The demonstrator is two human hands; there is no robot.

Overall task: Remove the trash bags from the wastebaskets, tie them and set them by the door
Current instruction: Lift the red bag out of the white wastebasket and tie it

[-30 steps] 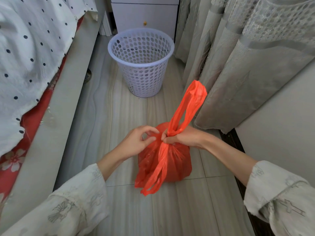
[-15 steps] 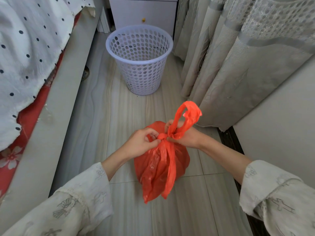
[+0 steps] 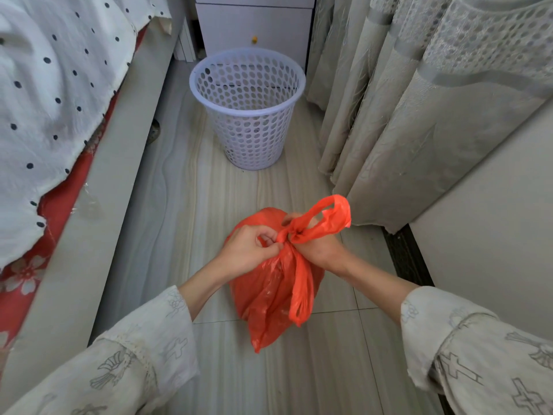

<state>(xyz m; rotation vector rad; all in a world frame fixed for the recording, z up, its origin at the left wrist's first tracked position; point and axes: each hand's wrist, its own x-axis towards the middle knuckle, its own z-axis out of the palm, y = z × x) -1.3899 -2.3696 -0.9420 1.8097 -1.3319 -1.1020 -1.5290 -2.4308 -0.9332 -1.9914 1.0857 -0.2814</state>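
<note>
An orange plastic trash bag (image 3: 269, 298) sits full on the tiled floor between my arms. Its two handles cross at a knot at the top. My left hand (image 3: 248, 250) pinches the bag's neck just left of the knot. My right hand (image 3: 320, 250) grips the neck on the right side, with one handle loop (image 3: 329, 218) sticking up and to the right over it. The other handle loop (image 3: 302, 292) hangs down the bag's front. A white perforated wastebasket (image 3: 248, 109) stands unlined farther along the floor.
A bed with a spotted white cover (image 3: 51, 94) over a red sheet runs along the left. Pale curtains (image 3: 404, 94) hang on the right, next to a wall. A white drawer cabinet (image 3: 254, 22) stands behind the wastebasket. The floor strip between them is narrow.
The tall handle loop held up by my right hand has come down and been pulled short into the knot. My left hand has closed onto the bag's neck.
</note>
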